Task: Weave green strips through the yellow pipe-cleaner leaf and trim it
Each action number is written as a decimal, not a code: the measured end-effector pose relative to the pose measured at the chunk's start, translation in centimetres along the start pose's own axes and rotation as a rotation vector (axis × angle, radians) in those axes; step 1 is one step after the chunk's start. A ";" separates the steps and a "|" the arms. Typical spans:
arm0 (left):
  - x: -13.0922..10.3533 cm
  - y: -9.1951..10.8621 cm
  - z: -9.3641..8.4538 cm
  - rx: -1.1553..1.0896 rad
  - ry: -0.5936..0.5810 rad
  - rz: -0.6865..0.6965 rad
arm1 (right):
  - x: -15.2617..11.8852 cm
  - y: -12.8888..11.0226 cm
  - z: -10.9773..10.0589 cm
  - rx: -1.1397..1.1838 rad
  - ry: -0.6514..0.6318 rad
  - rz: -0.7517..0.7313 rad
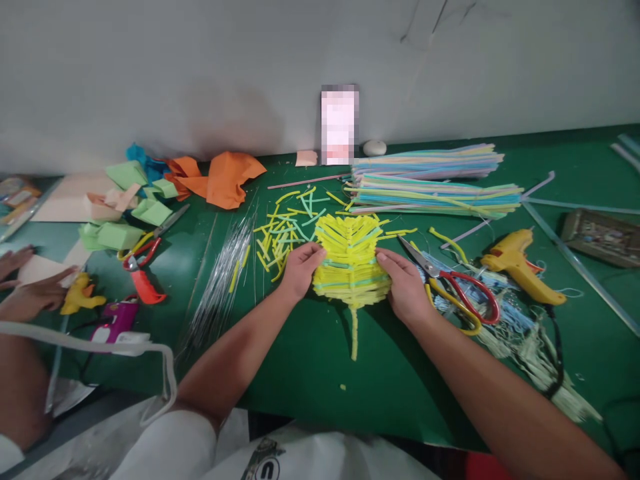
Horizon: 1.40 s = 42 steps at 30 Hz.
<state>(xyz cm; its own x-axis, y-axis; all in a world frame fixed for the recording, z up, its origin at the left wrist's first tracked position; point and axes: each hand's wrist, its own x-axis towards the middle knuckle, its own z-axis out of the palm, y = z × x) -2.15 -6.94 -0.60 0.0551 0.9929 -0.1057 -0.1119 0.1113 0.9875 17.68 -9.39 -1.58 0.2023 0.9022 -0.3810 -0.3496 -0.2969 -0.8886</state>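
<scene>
A yellow leaf (350, 273) made of short pipe cleaner pieces, with green strips among them, is held over the table, its stem pointing toward me. My left hand (303, 270) pinches its left edge between thumb and fingers. On the opposite edge, my right hand (406, 283) grips it the same way. Cut yellow and green pipe cleaner pieces (280, 235) lie scattered behind my left hand. Scissors with red and yellow handles (457, 283) rest just right of my right hand.
Bundled pastel pipe cleaners (435, 193) lie behind the leaf, near a propped phone (340, 127). At right are a yellow glue gun (523, 263) and loose fibres (530, 340). Thin wires (225, 273) lie left. Another person's hands (43, 287) hold paper at far left, near more scissors (145, 250).
</scene>
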 end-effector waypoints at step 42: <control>0.3 -0.3 -0.2 -0.041 0.000 -0.004 | -0.1 -0.1 -0.1 0.009 -0.056 -0.023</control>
<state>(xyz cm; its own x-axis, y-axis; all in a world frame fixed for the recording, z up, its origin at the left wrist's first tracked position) -2.28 -6.71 -0.94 0.0557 0.9924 -0.1099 -0.1518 0.1172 0.9814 17.77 -9.47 -1.51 0.1588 0.9251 -0.3450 -0.3539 -0.2729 -0.8946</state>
